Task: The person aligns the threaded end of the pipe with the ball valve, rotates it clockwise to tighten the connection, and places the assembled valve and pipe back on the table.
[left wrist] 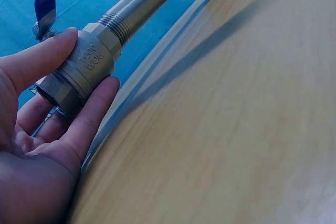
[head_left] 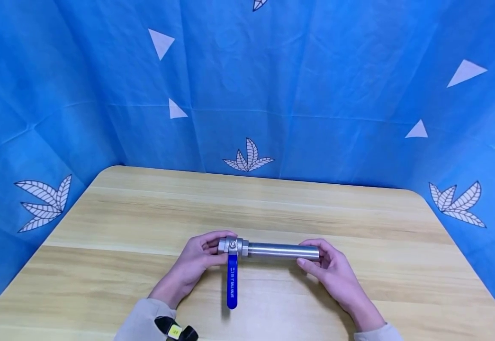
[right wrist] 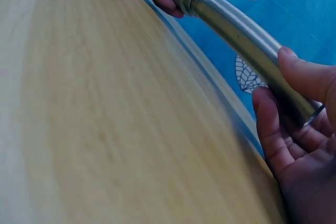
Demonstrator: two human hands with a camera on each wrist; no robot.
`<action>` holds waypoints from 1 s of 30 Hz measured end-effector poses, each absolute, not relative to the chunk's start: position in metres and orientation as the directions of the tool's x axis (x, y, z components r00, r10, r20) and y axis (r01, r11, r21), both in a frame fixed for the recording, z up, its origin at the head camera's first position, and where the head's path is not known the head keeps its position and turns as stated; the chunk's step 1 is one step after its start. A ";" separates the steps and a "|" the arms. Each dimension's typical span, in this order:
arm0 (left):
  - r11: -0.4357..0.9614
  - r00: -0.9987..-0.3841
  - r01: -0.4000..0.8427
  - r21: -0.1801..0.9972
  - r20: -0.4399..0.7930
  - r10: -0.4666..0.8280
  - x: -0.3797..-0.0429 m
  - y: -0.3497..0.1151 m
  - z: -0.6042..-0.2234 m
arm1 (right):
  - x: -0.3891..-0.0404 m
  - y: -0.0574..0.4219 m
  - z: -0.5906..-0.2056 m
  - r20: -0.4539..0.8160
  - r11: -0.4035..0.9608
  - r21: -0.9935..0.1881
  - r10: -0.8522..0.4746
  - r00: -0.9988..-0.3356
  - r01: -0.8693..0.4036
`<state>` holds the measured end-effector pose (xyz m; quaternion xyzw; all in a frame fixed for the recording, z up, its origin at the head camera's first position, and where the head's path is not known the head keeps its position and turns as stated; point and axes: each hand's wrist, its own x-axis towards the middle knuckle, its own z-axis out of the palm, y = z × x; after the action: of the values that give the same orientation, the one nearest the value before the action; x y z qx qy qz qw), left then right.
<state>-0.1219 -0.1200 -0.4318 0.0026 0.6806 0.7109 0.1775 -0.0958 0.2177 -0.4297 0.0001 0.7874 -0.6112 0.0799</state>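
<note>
My left hand (head_left: 200, 255) grips a steel ball valve (left wrist: 86, 69) by its body, thumb on one side and fingers on the other. The valve's blue lever handle (head_left: 232, 282) points toward me, across the line of the pipe. A straight steel pipe (head_left: 273, 250) runs rightward from the valve; some thread shows beside the valve's hex end in the left wrist view. My right hand (head_left: 334, 272) holds the pipe's plain far end between thumb and fingers. Valve and pipe are held level above the table, casting a shadow on it.
A light wooden table (head_left: 145, 218) with rounded far corners lies beneath both hands. Blue cloth (head_left: 238, 71) with white triangles and leaf prints hangs behind it and along both sides. A dark band with a yellow patch (head_left: 175, 330) is on the left sleeve.
</note>
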 end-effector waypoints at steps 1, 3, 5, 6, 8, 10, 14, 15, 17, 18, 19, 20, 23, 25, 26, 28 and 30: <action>-0.011 -0.936 -0.250 0.968 -0.239 0.257 -0.122 -0.120 -0.432 | -0.096 0.218 -0.430 -0.127 0.253 -0.962 -0.099 -0.987 0.099; -0.012 -0.936 -0.251 0.968 -0.240 0.258 -0.122 -0.121 -0.432 | -0.096 0.218 -0.429 -0.134 0.247 -0.963 -0.110 -0.985 0.103; -0.015 -0.935 -0.258 0.966 -0.246 0.255 -0.121 -0.120 -0.432 | -0.096 0.218 -0.429 -0.139 0.238 -0.965 -0.125 -0.982 0.106; -0.016 -0.934 -0.263 0.965 -0.250 0.254 -0.122 -0.120 -0.433 | -0.096 0.218 -0.429 -0.140 0.234 -0.966 -0.134 -0.981 0.106; -0.018 -0.932 -0.272 0.962 -0.259 0.252 -0.122 -0.120 -0.433 | -0.095 0.218 -0.429 -0.140 0.233 -0.967 -0.152 -0.978 0.103; -0.018 -0.931 -0.279 0.960 -0.266 0.251 -0.122 -0.119 -0.433 | -0.095 0.217 -0.430 -0.135 0.240 -0.966 -0.165 -0.977 0.092; -0.016 -0.929 -0.285 0.959 -0.272 0.250 -0.123 -0.118 -0.433 | -0.095 0.217 -0.430 -0.123 0.263 -0.962 -0.169 -0.978 0.075; -0.016 -0.929 -0.285 0.958 -0.272 0.249 -0.123 -0.118 -0.433 | -0.095 0.216 -0.430 -0.124 0.271 -0.960 -0.165 -0.979 0.076; -0.014 -0.928 -0.289 0.957 -0.277 0.249 -0.123 -0.118 -0.432 | -0.095 0.216 -0.429 -0.138 0.275 -0.957 -0.156 -0.978 0.091; -0.014 -0.928 -0.291 0.957 -0.278 0.249 -0.123 -0.118 -0.432 | -0.094 0.216 -0.429 -0.139 0.274 -0.957 -0.161 -0.977 0.090; -0.016 -0.927 -0.293 0.956 -0.279 0.251 -0.122 -0.118 -0.432 | -0.094 0.217 -0.429 -0.134 0.270 -0.959 -0.167 -0.977 0.086; -0.018 -0.927 -0.293 0.956 -0.279 0.251 -0.122 -0.118 -0.432 | -0.094 0.217 -0.430 -0.126 0.262 -0.962 -0.175 -0.976 0.077; -0.026 -0.928 -0.292 0.956 -0.277 0.251 -0.121 -0.119 -0.431 | -0.094 0.219 -0.430 -0.088 0.223 -0.974 -0.215 -0.973 0.039; -0.031 -0.929 -0.292 0.956 -0.275 0.249 -0.121 -0.120 -0.431 | -0.094 0.220 -0.431 -0.070 0.206 -0.978 -0.220 -0.973 0.024; -0.032 -0.929 -0.292 0.956 -0.275 0.247 -0.121 -0.120 -0.431 | -0.095 0.220 -0.431 -0.071 0.204 -0.979 -0.217 -0.973 0.026; -0.031 -0.928 -0.297 0.954 -0.281 0.246 -0.121 -0.119 -0.430 | -0.095 0.221 -0.430 -0.091 0.207 -0.977 -0.206 -0.974 0.047; -0.028 -0.926 -0.301 0.953 -0.286 0.247 -0.121 -0.119 -0.429 | -0.095 0.221 -0.430 -0.113 0.217 -0.974 -0.189 -0.975 0.071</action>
<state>-0.1209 -0.1186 -0.4294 -0.0204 0.6706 0.7165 0.1912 -0.0951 0.2206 -0.4299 -0.0383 0.7731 -0.6245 0.1041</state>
